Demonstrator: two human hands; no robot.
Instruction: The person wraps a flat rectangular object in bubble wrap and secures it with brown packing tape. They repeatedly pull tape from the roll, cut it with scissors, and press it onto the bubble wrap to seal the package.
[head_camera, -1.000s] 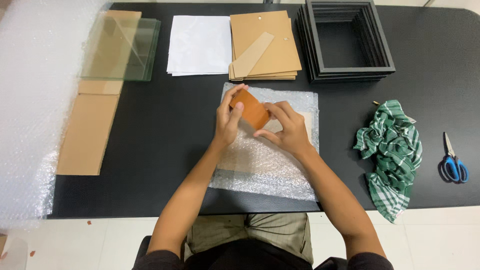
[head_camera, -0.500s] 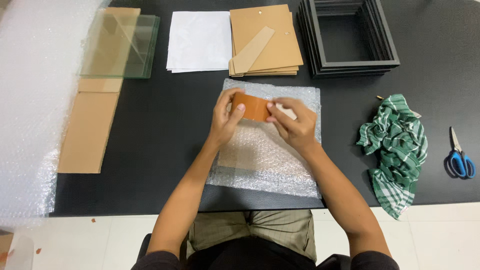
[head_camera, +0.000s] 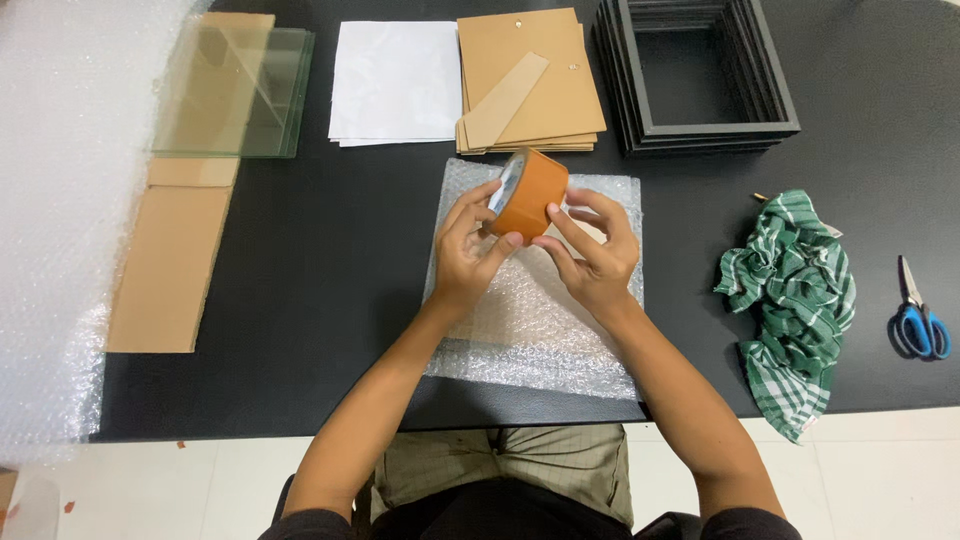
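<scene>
Holding a roll of brown packing tape above the far edge of a bubble-wrap sheet, the person works with both hands. Left hand: fingers curled round the near side of the roll, thumb pressed at its lower rim. Right hand: partly open, fingertips touching the roll's outer face, seemingly feeling for the loose end. Landmark: the bubble-wrap sheet, on a black table. Beyond the sheet lie brown backing boards, white paper and stacked black frames; far to its left, glass panes and cardboard strips; to its right, a green checked cloth and blue scissors. Done well, the roll would be turned slowly while a fingernail searches the face, and the end peeled squarely to avoid splitting.
</scene>
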